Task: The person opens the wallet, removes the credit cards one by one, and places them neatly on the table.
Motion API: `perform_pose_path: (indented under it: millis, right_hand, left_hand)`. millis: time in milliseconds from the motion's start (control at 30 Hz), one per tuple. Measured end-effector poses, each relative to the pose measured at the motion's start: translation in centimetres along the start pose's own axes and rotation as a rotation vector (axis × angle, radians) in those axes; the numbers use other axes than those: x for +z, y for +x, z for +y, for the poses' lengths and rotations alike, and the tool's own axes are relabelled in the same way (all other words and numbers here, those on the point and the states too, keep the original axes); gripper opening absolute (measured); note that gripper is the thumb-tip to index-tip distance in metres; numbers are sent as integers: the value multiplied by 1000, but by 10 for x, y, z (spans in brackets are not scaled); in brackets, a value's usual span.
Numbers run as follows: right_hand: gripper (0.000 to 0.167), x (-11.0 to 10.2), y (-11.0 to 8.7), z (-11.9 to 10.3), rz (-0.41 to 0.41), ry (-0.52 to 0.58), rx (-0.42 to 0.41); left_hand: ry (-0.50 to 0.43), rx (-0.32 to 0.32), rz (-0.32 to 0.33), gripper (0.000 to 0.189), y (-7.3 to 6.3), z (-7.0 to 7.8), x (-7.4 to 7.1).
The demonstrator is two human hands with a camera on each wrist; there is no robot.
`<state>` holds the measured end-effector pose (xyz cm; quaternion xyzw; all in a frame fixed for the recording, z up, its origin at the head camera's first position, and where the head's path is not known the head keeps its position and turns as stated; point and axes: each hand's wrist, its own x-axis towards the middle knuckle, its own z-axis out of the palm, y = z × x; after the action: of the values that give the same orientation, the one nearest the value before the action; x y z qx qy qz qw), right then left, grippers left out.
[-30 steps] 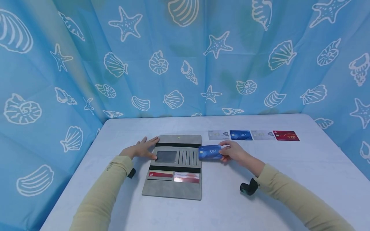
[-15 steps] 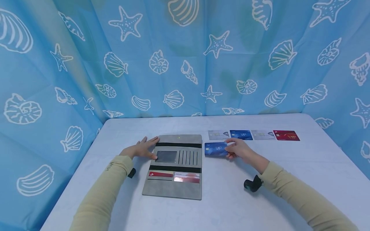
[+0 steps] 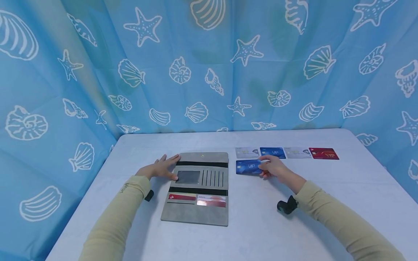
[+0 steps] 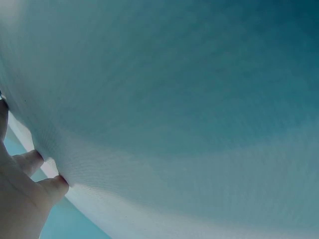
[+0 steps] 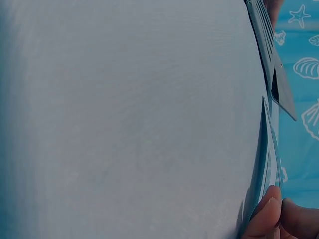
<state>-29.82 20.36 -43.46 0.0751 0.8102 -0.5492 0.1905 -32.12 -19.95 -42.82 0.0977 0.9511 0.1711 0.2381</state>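
Right hand (image 3: 273,168) fingers pinch the blue card (image 3: 249,167), flat, long axis left-right.

Staged recording booth, probably not a lived-in room: a blue seashell-and-starfish printed curtain (image 3: 209,65) closes off three sides of a pale covered table (image 3: 352,203); bank-style cards (image 3: 287,152) laid in a neat row beside an open grey wallet (image 3: 196,214)

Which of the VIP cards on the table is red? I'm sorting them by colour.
The red card lies at the far right end of the back row, beyond the silver card. The others are blue or silver, including the blue card the right hand holds.
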Motion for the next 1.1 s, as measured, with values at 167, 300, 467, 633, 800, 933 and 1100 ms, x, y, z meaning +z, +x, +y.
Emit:
perform_pose_path:
  millis: [167,300,467,633,800,933,1100]
  right_hand:
    - [44,-3,2,2,9,-6,-2]
    - [44,-3,5,2,40,-39,17]
    - [44,-1,9,2,83,-78,42]
    - [45,1,11,1,143,-168,39]
    - [45,4,12,-1,164,-236,29]
    - [47,6,13,-3,163,-261,36]
    - [48,8,15,-3,176,-329,16]
  left_hand:
    - [-4,-8,-5,92,0,0,0]
    - [-7,-10,-4,92,0,-1,0]
    - [-27,-9,-1,92,0,-1,0]
    - [-31,-8,3,92,0,-1,1]
    - [-20,-8,2,93,1,-1,1]
    - [-14,-3,2,93,1,-1,1]
    - [-18,-9,3,92,1,-2,1]
